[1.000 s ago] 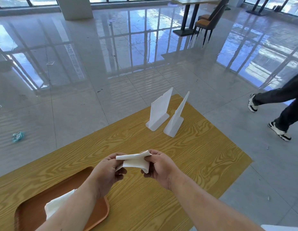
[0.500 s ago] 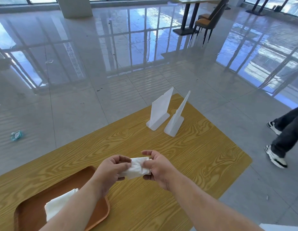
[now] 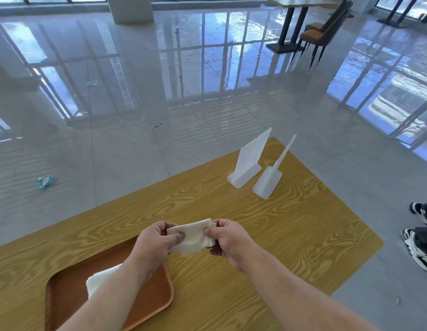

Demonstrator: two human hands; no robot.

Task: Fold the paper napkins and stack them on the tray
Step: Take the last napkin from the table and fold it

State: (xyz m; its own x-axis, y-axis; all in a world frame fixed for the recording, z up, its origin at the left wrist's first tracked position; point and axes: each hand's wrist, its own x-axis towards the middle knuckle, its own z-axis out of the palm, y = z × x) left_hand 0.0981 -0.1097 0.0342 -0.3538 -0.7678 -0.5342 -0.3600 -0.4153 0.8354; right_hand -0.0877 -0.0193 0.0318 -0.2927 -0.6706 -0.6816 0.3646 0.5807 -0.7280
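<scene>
though the yellow table (image 3: pixel 279 235) and orange tray (image 3: pixel 64 306) at lower left sit unchanged, the napkin (image 3: pixel 193 237) held above the table at lower centre has gone from a sagging strip to a folded pad, so it looks ready for stacking. left hand (image 3: pixel 152 244) and right hand (image 3: pixel 229 242) pinch its ends, thumbs on top; the left forearm hides most of the tray's pile (image 3: pixel 100 280).
</scene>
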